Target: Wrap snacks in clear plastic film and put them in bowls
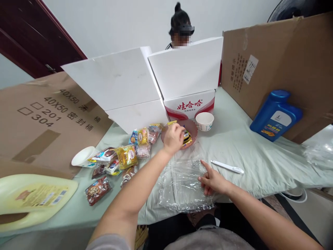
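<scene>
My left hand is over a pink bowl, its fingers curled; the hand hides whatever they may hold. Inside the bowl lie small packets, among them a yellow and black packet. A clear plastic bag lies flat on the cloth near me. My right hand rests at the bag's right side, index finger and thumb apart, the other fingers bent under, with nothing visible in it. To the left of the bowl, several wrapped snacks are heaped, with a brown snack packet nearest me.
A white bowl stands behind the pink one; another white bowl tilts at left. A white utility knife lies right. A blue bottle, a yellow jug and cardboard boxes flank the cloth. Behind the white box is a person.
</scene>
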### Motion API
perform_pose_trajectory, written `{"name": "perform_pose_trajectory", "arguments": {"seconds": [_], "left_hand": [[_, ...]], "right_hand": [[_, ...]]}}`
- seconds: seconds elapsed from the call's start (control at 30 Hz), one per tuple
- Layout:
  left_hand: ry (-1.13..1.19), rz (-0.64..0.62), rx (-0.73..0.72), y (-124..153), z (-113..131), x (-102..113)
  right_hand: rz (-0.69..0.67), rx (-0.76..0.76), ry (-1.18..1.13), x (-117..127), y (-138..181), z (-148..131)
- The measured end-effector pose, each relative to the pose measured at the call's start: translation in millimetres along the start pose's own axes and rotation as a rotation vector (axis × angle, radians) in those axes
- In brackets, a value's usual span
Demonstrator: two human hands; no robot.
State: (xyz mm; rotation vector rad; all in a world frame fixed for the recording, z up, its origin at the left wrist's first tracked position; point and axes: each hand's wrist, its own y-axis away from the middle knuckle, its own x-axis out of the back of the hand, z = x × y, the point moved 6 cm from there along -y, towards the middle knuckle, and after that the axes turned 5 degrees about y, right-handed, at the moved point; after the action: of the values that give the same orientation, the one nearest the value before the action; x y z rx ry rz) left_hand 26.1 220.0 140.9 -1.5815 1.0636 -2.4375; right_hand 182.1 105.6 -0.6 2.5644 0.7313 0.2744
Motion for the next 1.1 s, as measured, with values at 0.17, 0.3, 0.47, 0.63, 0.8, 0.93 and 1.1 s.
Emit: {"name": "perform_pose_trajectory", "arguments": {"seconds": [0.17, 0.3, 0.47, 0.63, 0.8, 0.93, 1.1], "left_hand": [[0.169, -0.435, -0.483, 117, 75, -36], [-0.007, -0.477, -0.074, 146, 4, -41], [-0.153, -0.379, 0.261, 164, -54, -3], [-0.077, -0.348, 0.111, 176, -5, 6], [-0.019, -0.552, 0.033, 183, 23, -29], [-0.023, -0.614, 0.089, 185, 8, -35], [-0.055, -0.447, 0.318, 189, -37, 1]], "right_hand": [[-0.021, -0.050, 0.018, 0, -3, 1], [0.014, -0.072, 0.020, 1, -3, -2], [0.061, -0.079, -0.056, 1, 4, -5], [0.152, 0.189, 0.113, -11, 14, -29], [0.321, 0.596, 0.890, -35, 8, -63], [0.343, 0.450, 1.260, -24, -22, -53], [0.428, 0.335, 1.270, 13, -22, -44]]}}
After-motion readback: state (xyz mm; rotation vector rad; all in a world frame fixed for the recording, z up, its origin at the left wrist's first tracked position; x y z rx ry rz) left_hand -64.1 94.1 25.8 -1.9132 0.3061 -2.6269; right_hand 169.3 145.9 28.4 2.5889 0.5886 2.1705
